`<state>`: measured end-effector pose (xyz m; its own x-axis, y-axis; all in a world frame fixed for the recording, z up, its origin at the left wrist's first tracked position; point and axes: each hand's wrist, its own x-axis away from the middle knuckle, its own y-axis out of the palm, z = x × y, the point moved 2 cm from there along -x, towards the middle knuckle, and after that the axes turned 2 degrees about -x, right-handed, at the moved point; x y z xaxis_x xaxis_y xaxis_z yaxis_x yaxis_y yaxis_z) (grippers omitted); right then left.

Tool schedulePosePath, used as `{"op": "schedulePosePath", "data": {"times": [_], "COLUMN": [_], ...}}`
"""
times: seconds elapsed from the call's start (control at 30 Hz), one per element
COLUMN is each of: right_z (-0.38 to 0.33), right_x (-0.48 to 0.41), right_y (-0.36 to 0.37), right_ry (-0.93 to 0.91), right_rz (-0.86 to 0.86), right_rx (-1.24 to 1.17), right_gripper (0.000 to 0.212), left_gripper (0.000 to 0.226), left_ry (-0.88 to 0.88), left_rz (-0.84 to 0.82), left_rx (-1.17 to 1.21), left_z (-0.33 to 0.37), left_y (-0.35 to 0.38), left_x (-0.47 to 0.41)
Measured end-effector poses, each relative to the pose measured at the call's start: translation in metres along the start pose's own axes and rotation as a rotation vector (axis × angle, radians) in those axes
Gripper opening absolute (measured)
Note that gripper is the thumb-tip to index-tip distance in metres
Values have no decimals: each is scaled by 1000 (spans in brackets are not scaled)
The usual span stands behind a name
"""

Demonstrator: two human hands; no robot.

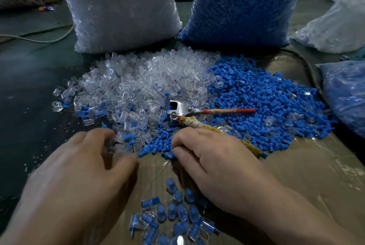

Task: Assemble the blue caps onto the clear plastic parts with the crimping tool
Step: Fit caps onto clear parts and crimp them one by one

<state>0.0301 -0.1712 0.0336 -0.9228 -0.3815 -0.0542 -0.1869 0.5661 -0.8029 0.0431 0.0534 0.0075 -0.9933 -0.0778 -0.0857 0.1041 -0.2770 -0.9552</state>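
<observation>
While parts are gathered, crimping tool: laid between piles.
Left hand: curled at clear parts left of tool; grip unclear.
Right hand: curled at blue caps; grip unclear.

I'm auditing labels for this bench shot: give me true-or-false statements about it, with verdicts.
1. The tall bag of blue plastic caps stands right of the bag of clear plastic parts. True.
2. The metal crimping tool hangs from a hook. False: it lies on loose parts.
3. Its red handle points left. False: it points right, over loose blue caps.
4. Assembled blue-capped clear pieces lie in the foreground. True.
5. The left hand rests on the tool. False: the right hand lies over its wrapped handle.
</observation>
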Motion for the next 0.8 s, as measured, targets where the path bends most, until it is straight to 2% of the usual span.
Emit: {"op": "schedulePosePath", "data": {"times": [0.03, 0.1, 0.3, 0.5, 0.67, 0.8], "right_z": [0, -1, 4, 8, 3, -2], "right_x": [0, -1, -5, -9, -6, -4], "right_y": [1, 3, 7, 10, 6, 12], "right_ry": [-8, -29, 8, 31, -99, -173], "right_rz": [-12, -10, 108, 157, 269, 124], "right_rx": [-2, -19, -208, -317, -251, -211], "right_gripper": [15, 13, 9, 9, 13, 11], "left_gripper": [87, 88, 52, 37, 31, 16], "left_ry": [12, 38, 141, 169, 190, 210], "left_rz": [-22, -46, -39, 33, 39, 56], "left_rx": [-36, -44, 60, 136, 188, 235], "left_z": [4, 13, 36, 35, 36, 36], "left_y": [2, 3, 6, 8, 7, 8], "left_x": [1, 2, 8, 10, 11, 12]}}
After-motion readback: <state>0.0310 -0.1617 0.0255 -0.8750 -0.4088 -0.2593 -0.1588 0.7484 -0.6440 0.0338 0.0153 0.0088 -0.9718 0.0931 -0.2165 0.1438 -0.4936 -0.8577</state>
